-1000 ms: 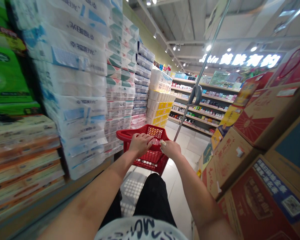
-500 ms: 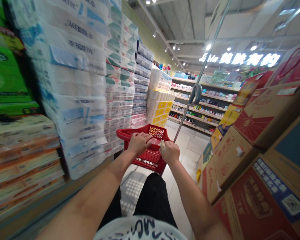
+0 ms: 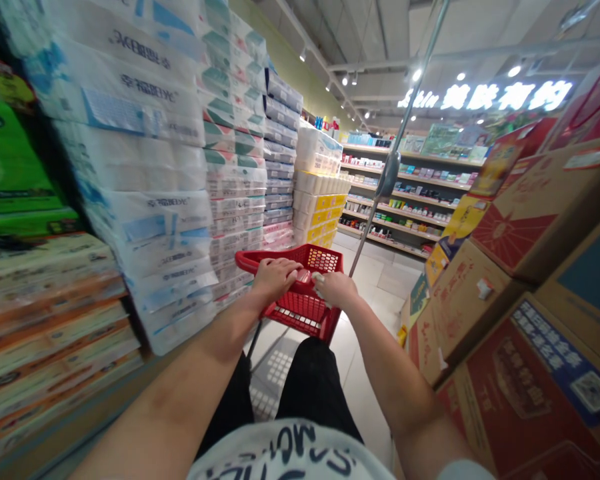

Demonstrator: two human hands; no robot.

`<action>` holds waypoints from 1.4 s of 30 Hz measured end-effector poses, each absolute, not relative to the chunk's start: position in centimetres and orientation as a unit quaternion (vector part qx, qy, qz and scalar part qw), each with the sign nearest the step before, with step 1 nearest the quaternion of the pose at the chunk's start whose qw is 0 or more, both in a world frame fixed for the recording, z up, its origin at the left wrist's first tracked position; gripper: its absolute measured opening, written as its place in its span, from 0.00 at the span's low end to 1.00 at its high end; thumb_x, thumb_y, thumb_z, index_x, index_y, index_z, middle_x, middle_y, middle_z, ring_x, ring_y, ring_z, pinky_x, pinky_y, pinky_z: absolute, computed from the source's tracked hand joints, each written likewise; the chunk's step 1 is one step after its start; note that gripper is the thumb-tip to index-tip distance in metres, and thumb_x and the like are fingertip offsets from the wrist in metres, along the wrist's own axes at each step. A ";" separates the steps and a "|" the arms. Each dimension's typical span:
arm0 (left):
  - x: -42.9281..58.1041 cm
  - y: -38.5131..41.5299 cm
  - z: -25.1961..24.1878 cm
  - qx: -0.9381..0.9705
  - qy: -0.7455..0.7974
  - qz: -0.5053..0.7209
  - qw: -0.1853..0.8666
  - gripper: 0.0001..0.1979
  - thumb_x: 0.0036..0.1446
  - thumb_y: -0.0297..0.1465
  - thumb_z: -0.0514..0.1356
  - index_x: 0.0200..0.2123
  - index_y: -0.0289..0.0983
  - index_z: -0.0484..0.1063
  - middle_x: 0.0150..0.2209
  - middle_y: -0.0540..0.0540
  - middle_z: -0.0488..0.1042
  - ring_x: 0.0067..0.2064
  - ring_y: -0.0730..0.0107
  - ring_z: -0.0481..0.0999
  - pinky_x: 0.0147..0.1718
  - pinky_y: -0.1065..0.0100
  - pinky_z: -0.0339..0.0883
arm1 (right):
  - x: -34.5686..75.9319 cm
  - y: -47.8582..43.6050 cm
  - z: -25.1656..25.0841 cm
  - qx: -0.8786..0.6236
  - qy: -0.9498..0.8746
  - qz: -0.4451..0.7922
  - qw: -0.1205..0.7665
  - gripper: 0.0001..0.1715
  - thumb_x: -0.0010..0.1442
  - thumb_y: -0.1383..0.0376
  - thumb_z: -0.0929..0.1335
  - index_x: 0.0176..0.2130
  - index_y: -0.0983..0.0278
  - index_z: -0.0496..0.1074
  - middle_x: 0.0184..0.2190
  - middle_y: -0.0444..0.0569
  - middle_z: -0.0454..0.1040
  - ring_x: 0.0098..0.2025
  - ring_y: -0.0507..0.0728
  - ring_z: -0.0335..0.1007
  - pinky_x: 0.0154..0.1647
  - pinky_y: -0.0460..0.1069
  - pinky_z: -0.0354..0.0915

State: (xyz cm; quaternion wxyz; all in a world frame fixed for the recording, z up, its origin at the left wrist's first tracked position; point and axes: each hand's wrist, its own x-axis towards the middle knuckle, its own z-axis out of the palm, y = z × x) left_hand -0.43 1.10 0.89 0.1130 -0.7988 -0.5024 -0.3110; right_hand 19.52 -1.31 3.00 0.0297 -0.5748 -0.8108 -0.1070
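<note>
A red plastic shopping cart (image 3: 300,313) stands right in front of me, its handle toward my body. My left hand (image 3: 276,279) is closed over the left part of the handle, fingers forward. At the handle's right part is my right hand (image 3: 337,289), closed, with a small crumpled pale thing (image 3: 320,279) showing at its fingers; what it is I cannot make out. Between the hands a bit of the red handle (image 3: 304,275) shows. From the cart's right side a thin metal pole (image 3: 365,237) slants upward, with a grey oval piece (image 3: 389,175) on it.
Tall stacks of wrapped tissue packs (image 3: 165,200) line the left side. Cardboard boxes (image 3: 510,380) are piled close on the right. A pale tiled floor (image 3: 373,267) runs ahead between them to shelves of small goods (image 3: 420,193) under a lit sign.
My right hand has turned and settled lower over the handle, and less of the crumpled pale thing shows. The left hand stays on the handle. The view has shifted slightly forward.
</note>
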 end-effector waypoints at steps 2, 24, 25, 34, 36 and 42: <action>-0.7 1.5 0.7 -0.790 -0.514 -0.312 0.118 0.18 0.64 0.36 0.47 0.49 0.51 0.73 0.53 0.54 0.75 0.56 0.62 0.67 0.52 0.54 0.52 | 19.3 -2.6 2.0 -0.589 -0.785 -0.142 0.128 0.20 0.65 0.53 0.60 0.45 0.61 0.73 0.41 0.54 0.76 0.44 0.59 0.73 0.43 0.50 0.63; 3.2 -0.2 -0.1 -0.793 -0.475 -0.353 0.142 0.18 0.65 0.35 0.45 0.50 0.46 0.71 0.54 0.49 0.73 0.60 0.58 0.61 0.59 0.49 0.47 | 20.0 -3.2 -0.3 -0.578 -0.747 -0.194 0.264 0.14 0.61 0.57 0.63 0.40 0.62 0.72 0.36 0.51 0.74 0.38 0.57 0.67 0.40 0.49 0.55; 3.9 -0.7 -0.3 -0.809 -0.456 -0.346 0.136 0.17 0.65 0.35 0.46 0.50 0.47 0.71 0.55 0.50 0.73 0.60 0.59 0.61 0.59 0.49 0.47 | 19.9 -2.8 0.0 -0.585 -0.748 -0.179 0.257 0.14 0.62 0.57 0.62 0.39 0.62 0.72 0.36 0.51 0.74 0.37 0.57 0.67 0.39 0.49 0.55; 5.2 -1.2 -0.9 -0.817 -0.447 -0.349 0.106 0.15 0.65 0.34 0.46 0.40 0.45 0.73 0.47 0.50 0.76 0.60 0.60 0.60 0.57 0.52 0.48 | 21.5 -3.4 -2.8 -0.490 -0.779 -0.220 0.322 0.18 0.61 0.61 0.63 0.50 0.63 0.70 0.49 0.54 0.71 0.49 0.60 0.63 0.54 0.53 0.53; 5.0 -1.1 -0.8 -0.813 -0.453 -0.351 0.105 0.15 0.65 0.34 0.46 0.37 0.44 0.73 0.45 0.51 0.76 0.58 0.60 0.62 0.56 0.51 0.49 | 21.9 -3.2 -2.5 -0.485 -0.791 -0.199 0.315 0.19 0.60 0.62 0.64 0.50 0.63 0.70 0.49 0.53 0.71 0.49 0.60 0.63 0.53 0.53 0.54; 4.3 -0.2 -0.6 -0.799 -0.464 -0.367 0.106 0.16 0.66 0.35 0.46 0.35 0.44 0.73 0.44 0.50 0.77 0.57 0.62 0.64 0.55 0.52 0.49 | 21.1 -1.2 1.3 -0.561 -0.799 -0.069 0.205 0.11 0.61 0.57 0.64 0.37 0.60 0.72 0.36 0.46 0.75 0.38 0.55 0.68 0.37 0.46 0.57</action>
